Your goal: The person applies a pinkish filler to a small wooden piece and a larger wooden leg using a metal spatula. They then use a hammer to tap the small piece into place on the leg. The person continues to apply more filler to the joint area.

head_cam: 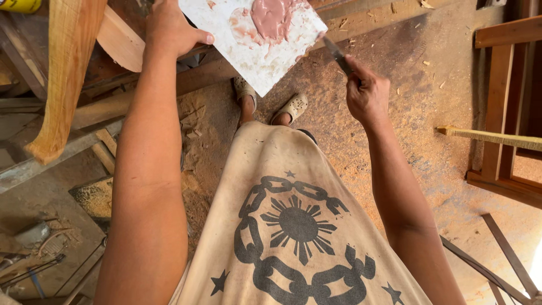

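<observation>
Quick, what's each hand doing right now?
Left hand: closed on a white board smeared with pink putty.
Right hand: closed on a putty knife.

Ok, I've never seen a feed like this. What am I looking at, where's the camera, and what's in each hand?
There is no machine here: these are a person's two bare arms, filmed by one camera on their head looking straight down, so you see a shirt and sandalled feet below. The left hand holds a white board by its edge, smeared with a pinkish paste. The right hand has its grip closed on a putty knife, whose blade tip meets the board's edge. Below is a sawdust-covered floor, with wooden pieces at left and a wooden frame at right.
</observation>
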